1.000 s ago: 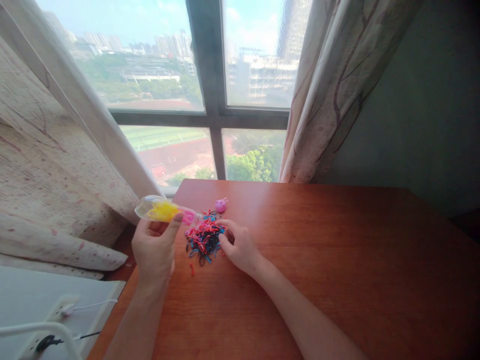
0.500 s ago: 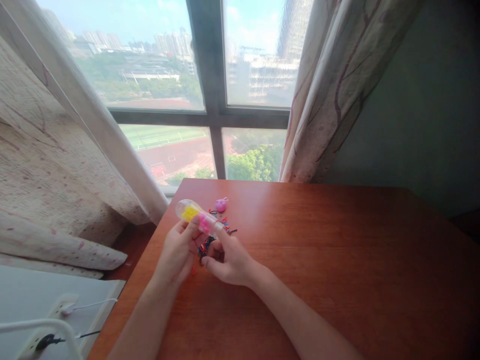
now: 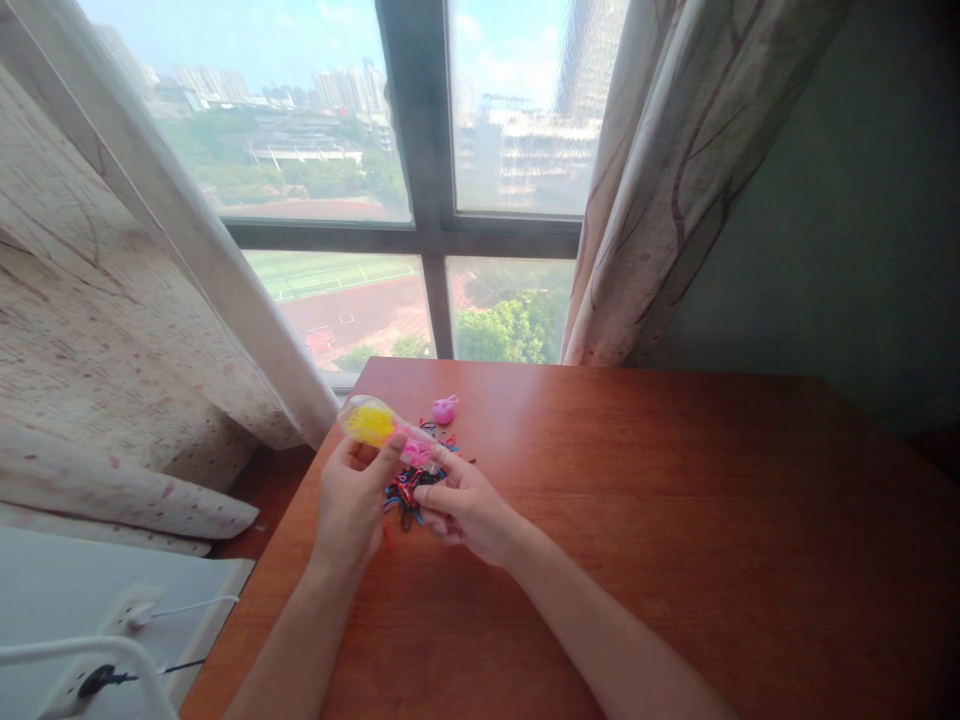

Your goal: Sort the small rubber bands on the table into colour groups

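My left hand (image 3: 360,490) is closed around a clear plastic container (image 3: 345,410), its thumb pressed along the side. Inside are yellow elastic bands (image 3: 371,422) at the rounded far end and pink bands (image 3: 414,452) near the other end. My right hand (image 3: 469,510) has its index finger against that nearer end, the thumb apart below it; the other fingers are partly curled and hold nothing that I can make out. Under both hands lies a loose pile of small elastic bands (image 3: 405,487), black, red and blue, partly hidden by the fingers.
A small round pink piece (image 3: 444,411) with a pale strip on top stands behind the pile. The brown wooden table (image 3: 637,520) stretches to the right. Beyond it are a window and curtains (image 3: 630,200). Plugged wall sockets (image 3: 112,640) are at the lower left.
The container has shifted slightly left, with its yellow end now showing more broadly. My right hand's fingers have moved a little, uncovering more of the band pile.
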Action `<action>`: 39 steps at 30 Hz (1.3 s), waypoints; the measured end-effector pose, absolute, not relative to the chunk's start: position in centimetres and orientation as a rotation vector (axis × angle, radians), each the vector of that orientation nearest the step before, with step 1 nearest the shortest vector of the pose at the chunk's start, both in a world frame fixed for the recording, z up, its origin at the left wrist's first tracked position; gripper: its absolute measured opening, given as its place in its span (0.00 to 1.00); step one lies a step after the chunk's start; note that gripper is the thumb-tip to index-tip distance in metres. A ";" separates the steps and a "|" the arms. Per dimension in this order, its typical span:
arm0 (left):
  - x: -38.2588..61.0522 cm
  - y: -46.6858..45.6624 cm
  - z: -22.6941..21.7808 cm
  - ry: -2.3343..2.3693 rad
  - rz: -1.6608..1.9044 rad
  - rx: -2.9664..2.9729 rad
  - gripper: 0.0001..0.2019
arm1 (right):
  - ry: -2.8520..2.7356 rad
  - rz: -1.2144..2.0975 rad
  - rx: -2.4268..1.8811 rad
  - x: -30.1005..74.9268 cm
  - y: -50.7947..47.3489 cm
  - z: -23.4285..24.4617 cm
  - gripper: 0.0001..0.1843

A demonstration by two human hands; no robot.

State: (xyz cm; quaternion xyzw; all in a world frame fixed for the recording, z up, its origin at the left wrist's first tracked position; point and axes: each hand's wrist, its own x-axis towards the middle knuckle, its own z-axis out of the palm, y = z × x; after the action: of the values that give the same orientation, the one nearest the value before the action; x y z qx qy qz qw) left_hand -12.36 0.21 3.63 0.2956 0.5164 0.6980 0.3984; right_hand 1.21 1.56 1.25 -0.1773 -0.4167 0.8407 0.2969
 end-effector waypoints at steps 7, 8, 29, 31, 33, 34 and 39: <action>-12.1 0.5 3.8 1.247 1.848 0.633 0.24 | -1.226 2.095 -0.544 0.5 1.7 0.7 0.38; -12.2 0.5 3.8 1.243 1.850 0.611 0.23 | -1.289 2.028 -0.580 0.5 1.8 0.4 0.37; -13.7 0.6 3.8 1.286 1.875 0.608 0.20 | -1.817 1.336 -0.842 1.3 2.5 -1.3 0.22; -13.5 0.6 3.9 1.287 1.873 0.618 0.20 | -1.799 1.297 -0.848 1.3 2.7 -1.3 0.19; -13.3 0.6 4.1 1.300 1.872 0.641 0.21 | -1.780 1.274 -0.854 1.5 2.9 -1.4 0.16; -13.2 0.5 4.2 1.312 1.879 0.655 0.21 | -1.773 1.261 -0.863 1.5 3.0 -1.4 0.15; -13.3 0.5 4.3 1.357 1.953 0.725 0.19 | -1.755 1.194 -0.949 2.0 3.5 -1.4 0.14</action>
State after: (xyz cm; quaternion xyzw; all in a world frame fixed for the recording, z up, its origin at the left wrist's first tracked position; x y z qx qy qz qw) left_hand -13.27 0.52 4.29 0.2760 0.5168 0.7438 0.3217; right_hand 1.98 3.46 -1.38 -0.3747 -0.6926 0.4715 0.3970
